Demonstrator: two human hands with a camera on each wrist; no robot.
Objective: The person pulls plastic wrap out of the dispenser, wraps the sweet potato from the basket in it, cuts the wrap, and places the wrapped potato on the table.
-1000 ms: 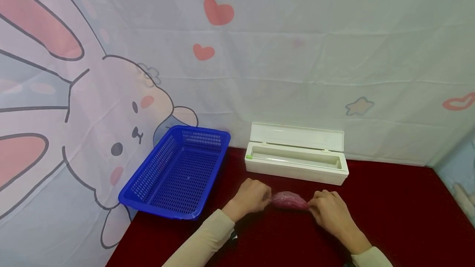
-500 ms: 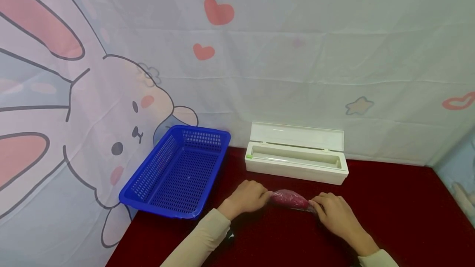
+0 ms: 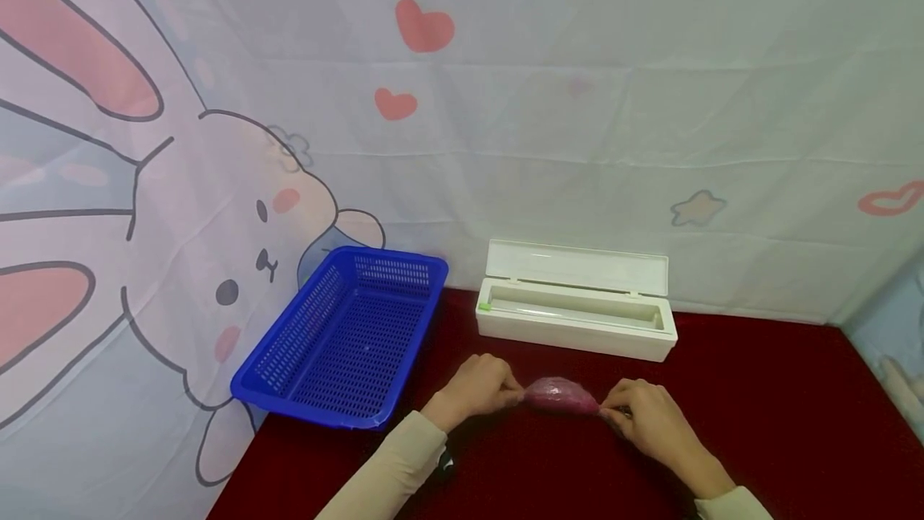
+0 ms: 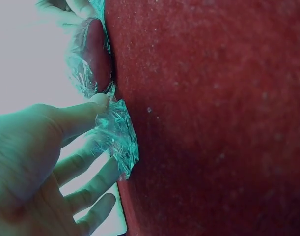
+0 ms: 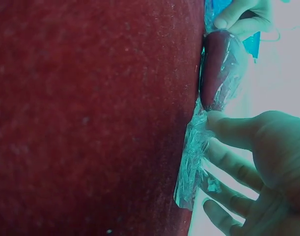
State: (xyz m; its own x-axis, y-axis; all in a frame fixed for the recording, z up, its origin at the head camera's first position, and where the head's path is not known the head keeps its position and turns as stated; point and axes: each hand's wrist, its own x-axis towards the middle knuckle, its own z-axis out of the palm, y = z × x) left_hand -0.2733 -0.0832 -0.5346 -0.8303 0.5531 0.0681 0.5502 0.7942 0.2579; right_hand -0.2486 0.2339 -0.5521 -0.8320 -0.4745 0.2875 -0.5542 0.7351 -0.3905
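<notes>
A reddish, elongated item (image 3: 560,396) lies on the dark red cloth, wrapped in clear cling film; its exact kind is hard to tell. My left hand (image 3: 476,388) pinches the gathered cling film (image 4: 118,132) at the item's left end between thumb and fingers. At the other end, my right hand (image 3: 650,417) pinches the bunched film in the same way. Crumpled film tails spread past the fingertips in both wrist views. Between the two hands, the wrapped middle stays uncovered.
Behind the hands stands a white cling film dispenser (image 3: 577,335) with its lid raised and a roll inside. A blue perforated basket (image 3: 393,371) sits to the left. A printed curtain (image 3: 549,143) hangs along the back of the cloth-covered table (image 3: 765,400).
The wrapped item has turned between my hands, its red side showing plainly half a second ago and paler film now. My right fingers have shifted slightly on the film end.
</notes>
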